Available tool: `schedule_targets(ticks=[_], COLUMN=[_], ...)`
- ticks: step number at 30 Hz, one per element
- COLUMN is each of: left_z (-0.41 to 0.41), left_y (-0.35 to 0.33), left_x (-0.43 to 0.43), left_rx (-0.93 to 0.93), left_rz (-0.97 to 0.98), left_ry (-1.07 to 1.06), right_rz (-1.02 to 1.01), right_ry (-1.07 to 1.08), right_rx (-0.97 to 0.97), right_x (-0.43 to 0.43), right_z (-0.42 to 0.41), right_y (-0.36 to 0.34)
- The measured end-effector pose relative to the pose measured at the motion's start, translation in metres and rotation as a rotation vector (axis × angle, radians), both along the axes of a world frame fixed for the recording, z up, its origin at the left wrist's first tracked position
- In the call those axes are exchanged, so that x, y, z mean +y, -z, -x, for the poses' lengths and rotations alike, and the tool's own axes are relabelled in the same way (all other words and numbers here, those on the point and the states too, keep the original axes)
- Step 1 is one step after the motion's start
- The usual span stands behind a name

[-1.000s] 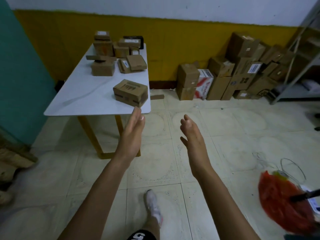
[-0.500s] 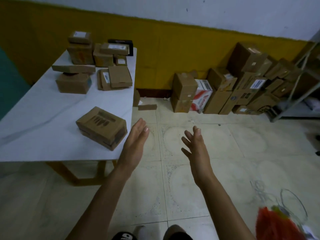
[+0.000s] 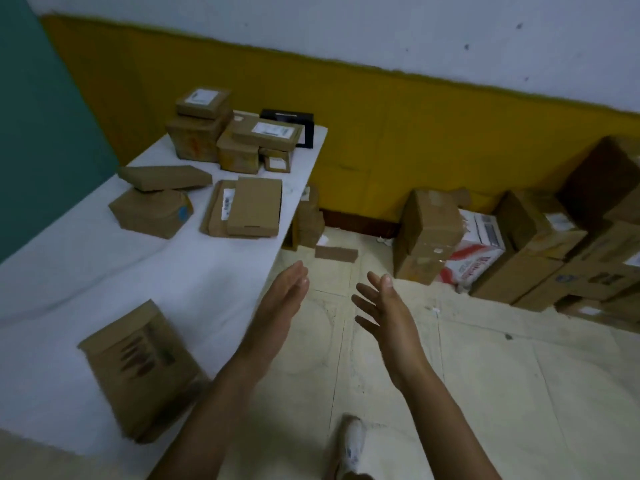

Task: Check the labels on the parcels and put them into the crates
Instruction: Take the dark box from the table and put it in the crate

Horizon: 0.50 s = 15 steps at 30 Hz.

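A brown cardboard parcel (image 3: 142,368) lies near the front right corner of the white table (image 3: 214,282), its printed top facing up. Several more brown parcels, some with white labels, are stacked at the table's far end (image 3: 221,140), and two flat ones (image 3: 247,211) lie mid-table. My left hand (image 3: 280,306) is held out over the table's right edge, fingers straight, empty, to the right of the near parcel. My right hand (image 3: 384,310) is held out over the floor, fingers spread, empty. No crate is in view.
A heap of cardboard boxes (image 3: 540,244) stands on the floor along the yellow wall at the right. A small box (image 3: 336,252) lies on the floor by the table's corner. My white shoe (image 3: 349,445) is on the pale tiled floor.
The view has moved closer to the table; the near parcel now sits low and left of my left hand. Both hands stay stretched out and empty. The red bag has left the view.
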<state>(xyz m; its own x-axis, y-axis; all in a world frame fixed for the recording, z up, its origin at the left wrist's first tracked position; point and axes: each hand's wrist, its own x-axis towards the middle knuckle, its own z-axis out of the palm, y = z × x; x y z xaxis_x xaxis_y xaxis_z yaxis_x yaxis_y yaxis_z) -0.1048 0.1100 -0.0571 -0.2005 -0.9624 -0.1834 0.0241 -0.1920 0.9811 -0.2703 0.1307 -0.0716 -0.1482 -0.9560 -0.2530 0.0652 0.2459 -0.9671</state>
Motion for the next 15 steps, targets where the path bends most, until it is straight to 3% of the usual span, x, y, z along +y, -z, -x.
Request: schedule_targets(ticks=[7,15], left_z=[0.063,0.067], left_y=[-0.005,0.018], left_x=[-0.108,-0.206], left_rx=[-0.004,0.048], left_rz=[-0.051,-0.080], left_ry=[-0.201,-0.403], right_rz=[-0.035,-0.103], right_ry=[-0.129,-0.361], right_rx=[-0.023,0.018], right_x=[-0.141,-0.264], right_z=[0.083,0.069], right_y=[-0.014,0.006])
